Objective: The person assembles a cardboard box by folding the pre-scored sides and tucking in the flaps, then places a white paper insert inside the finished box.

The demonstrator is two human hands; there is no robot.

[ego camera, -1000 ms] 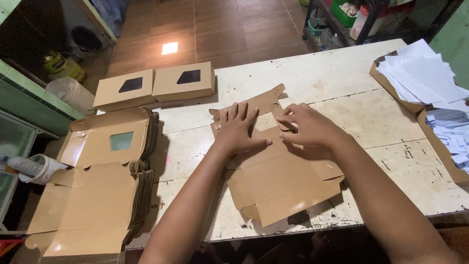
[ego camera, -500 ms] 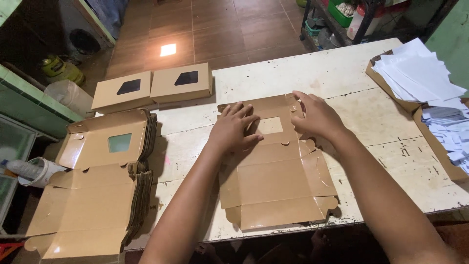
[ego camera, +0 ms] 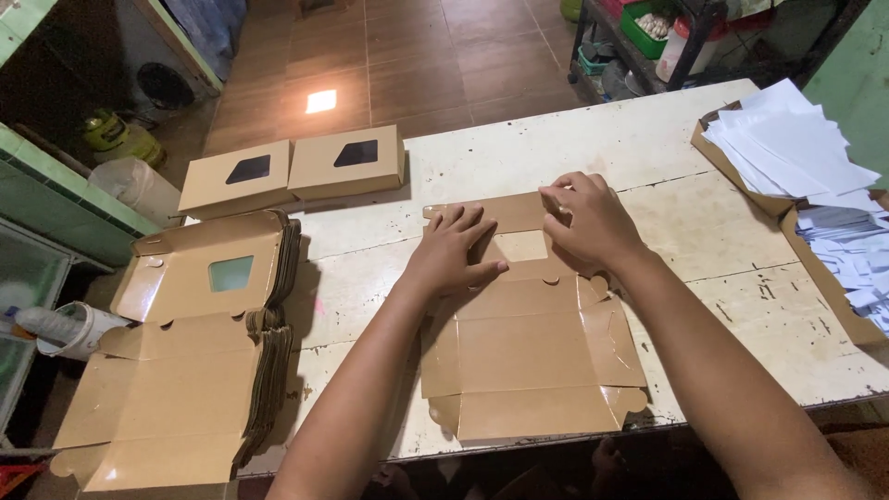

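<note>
A flat brown cardboard box blank (ego camera: 532, 347) with a window cut-out lies spread out on the white table (ego camera: 593, 148) in front of me. My left hand (ego camera: 454, 250) presses flat on the blank's upper left, beside the window. My right hand (ego camera: 588, 222) rests on the upper right, fingers curled over the far flap. Both hands touch the cardboard; neither lifts it.
A stack of unfolded box blanks (ego camera: 199, 343) sits at the table's left end. Two finished window boxes (ego camera: 296, 167) stand at the far left. Cardboard trays of white paper sheets (ego camera: 796, 148) fill the right side. A shelf stands beyond the table.
The blank was partly folded and bunched under my hands; now it lies fully flat. Both hands have moved toward its far end.
</note>
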